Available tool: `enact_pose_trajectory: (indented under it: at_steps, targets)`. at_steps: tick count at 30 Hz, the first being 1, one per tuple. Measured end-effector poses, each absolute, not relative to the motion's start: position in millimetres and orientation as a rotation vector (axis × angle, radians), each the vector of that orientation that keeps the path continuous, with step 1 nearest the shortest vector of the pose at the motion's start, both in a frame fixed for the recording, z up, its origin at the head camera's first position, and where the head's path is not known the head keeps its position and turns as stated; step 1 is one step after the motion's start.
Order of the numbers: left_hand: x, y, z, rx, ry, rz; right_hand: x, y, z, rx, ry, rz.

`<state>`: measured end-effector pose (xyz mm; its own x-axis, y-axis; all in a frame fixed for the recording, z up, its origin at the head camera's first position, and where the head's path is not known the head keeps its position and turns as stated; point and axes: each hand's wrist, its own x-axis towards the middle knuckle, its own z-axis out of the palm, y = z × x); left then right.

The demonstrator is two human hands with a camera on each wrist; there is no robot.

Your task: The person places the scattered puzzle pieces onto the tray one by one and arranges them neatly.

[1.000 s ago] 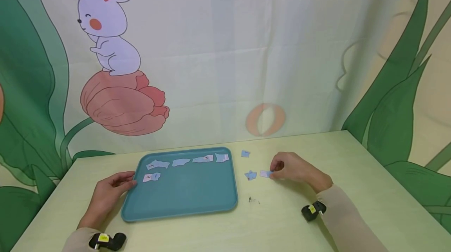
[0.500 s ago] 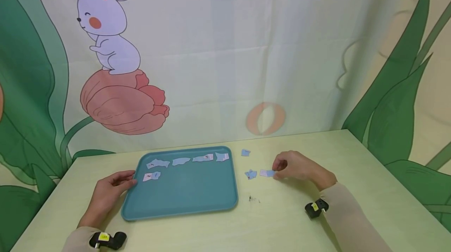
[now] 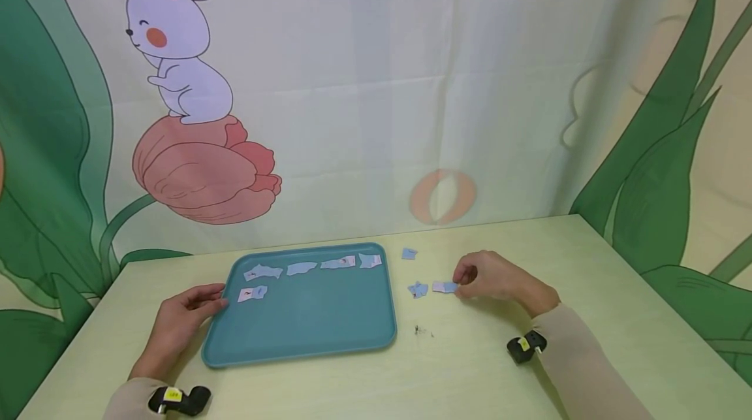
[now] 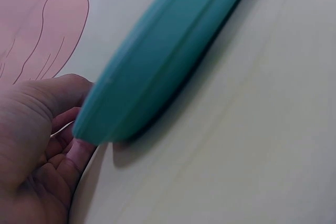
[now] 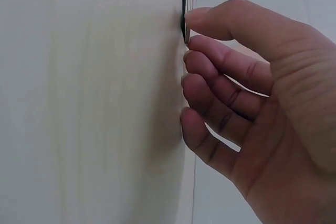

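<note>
My left hand [image 3: 182,323] holds the left rim of a teal tray [image 3: 311,335]. In the left wrist view the thumb lies against the tray's edge [image 4: 152,72], with curled fingers beneath. Torn blue and pink paper pieces lie in the tray: a row along the far side, including one piece [image 3: 301,268], and another piece [image 3: 252,293] below at left. Right of the tray, my right hand [image 3: 499,279] pinches the right end of a pink-and-blue paper strip [image 3: 444,287] at the table top. In the right wrist view that strip [image 5: 187,30] appears edge-on at the thumb tip.
A blue paper scrap [image 3: 409,253] lies near the table's back. A crumpled-looking blue piece [image 3: 418,289] is just left of the strip. Small dark specks [image 3: 420,330] mark the table [image 3: 470,381]. A printed curtain [image 3: 329,113] hangs behind the table.
My right hand has shifted slightly right along the paper strip, so more of its blue part shows. The left hand and tray hold still.
</note>
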<state>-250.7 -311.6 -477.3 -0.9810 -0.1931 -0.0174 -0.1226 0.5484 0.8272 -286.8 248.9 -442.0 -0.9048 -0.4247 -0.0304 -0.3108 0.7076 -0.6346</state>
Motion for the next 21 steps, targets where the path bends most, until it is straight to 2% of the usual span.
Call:
enact_pose_trajectory:
  at_steps: [21]
  targets:
    - [-250.1, -311.5, -476.5, 0.245, -2.698, -1.430, -286.8, 240.8, -441.1, -0.662, 2.796, -1.116]
